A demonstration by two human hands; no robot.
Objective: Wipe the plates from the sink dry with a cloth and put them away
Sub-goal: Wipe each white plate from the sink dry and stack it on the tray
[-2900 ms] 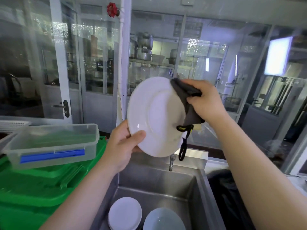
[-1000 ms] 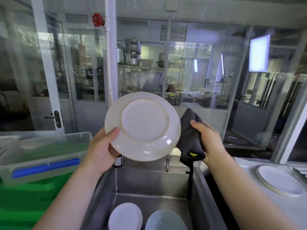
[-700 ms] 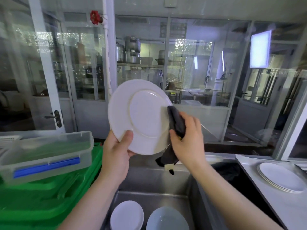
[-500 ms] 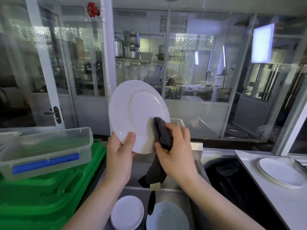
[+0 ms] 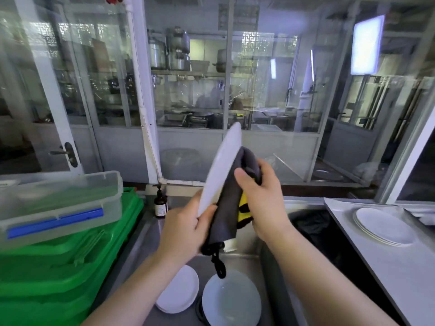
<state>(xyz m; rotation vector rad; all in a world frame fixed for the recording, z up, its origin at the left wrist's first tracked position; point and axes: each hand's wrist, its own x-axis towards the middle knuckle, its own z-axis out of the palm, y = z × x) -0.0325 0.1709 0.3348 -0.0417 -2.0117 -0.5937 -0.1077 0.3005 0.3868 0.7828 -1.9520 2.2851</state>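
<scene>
The cloth (image 5: 231,203) hides the held plate's (image 5: 221,169) far face. The bowl (image 5: 231,300) at six o'clock is cut by the bottom edge. The right hand's (image 5: 263,201) fingertips lie buried in cloth.

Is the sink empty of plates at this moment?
No, two plates lie on the bottom of the sink, below the plate held up.

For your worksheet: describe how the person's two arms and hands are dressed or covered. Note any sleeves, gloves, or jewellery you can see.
Both forearms are bare to the bottom edge of the picture; no sleeves show. The left hand and right hand wear no gloves, and no rings, watch or bracelet are visible.
</scene>
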